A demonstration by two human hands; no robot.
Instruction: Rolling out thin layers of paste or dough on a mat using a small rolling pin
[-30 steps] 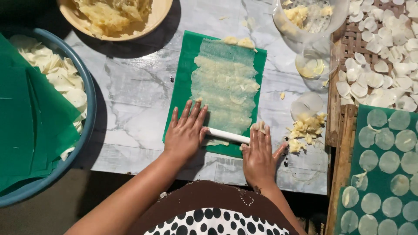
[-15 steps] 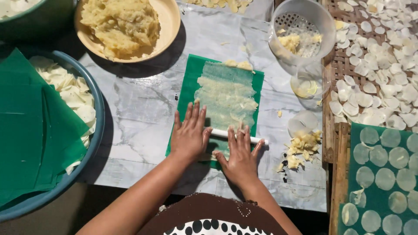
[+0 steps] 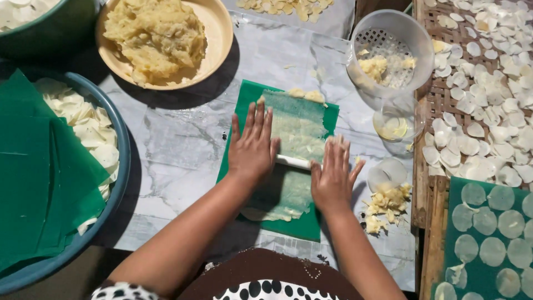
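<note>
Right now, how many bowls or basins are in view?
4: tan bowl of mash top centre, blue basin left, dark green basin top-left corner, white strainer bowl top right. Others may sit off-frame.

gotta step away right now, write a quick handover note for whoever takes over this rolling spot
Left hand: flat, palm down on the white roller, fingers spread.
Right hand: same, on the roller's other end.
The roller lies across the middle of the green sheet on the marble table, over the thin dough layer.
Done: the dough is spread thin along the sheet, both beyond and nearer than the roller.
Left: a small lump sits at the far edge; the near edge is ragged. The tan bowl of mash is still full.
</note>
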